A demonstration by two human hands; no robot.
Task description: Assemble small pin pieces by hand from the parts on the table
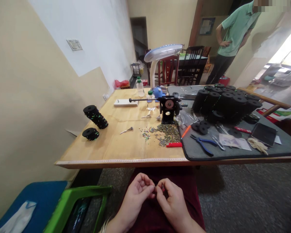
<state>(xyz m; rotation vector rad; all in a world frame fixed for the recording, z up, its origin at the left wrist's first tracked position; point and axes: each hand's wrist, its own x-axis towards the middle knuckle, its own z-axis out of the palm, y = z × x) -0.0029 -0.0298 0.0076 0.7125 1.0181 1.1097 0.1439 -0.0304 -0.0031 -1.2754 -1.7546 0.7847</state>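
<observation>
Over my lap, in front of the table edge, my left hand (pixel 142 189) and my right hand (pixel 169 197) meet fingertip to fingertip. Both are closed in a pinch. Between them is a tiny piece, mostly covered by the fingers, whose kind I cannot make out. A small dark and reddish bit (pixel 163 187) shows among the right fingers. On the wooden table (pixel 118 150) beyond lie a pile of small metal pieces (pixel 171 132), scattered coloured beads (pixel 146 132) and a red-handled tool (pixel 174 145). A black hand-cranked device (pixel 169 110) stands behind the pile.
Black foam rolls (pixel 223 102) are stacked on the grey mat (pixel 194 152), with blue pliers (pixel 205 144) in front. More foam rolls (pixel 95 116) stand at left. A desk lamp (pixel 162 53) rises at the back. A green stool (pixel 60 207) is low left. A person (pixel 237 35) stands far right.
</observation>
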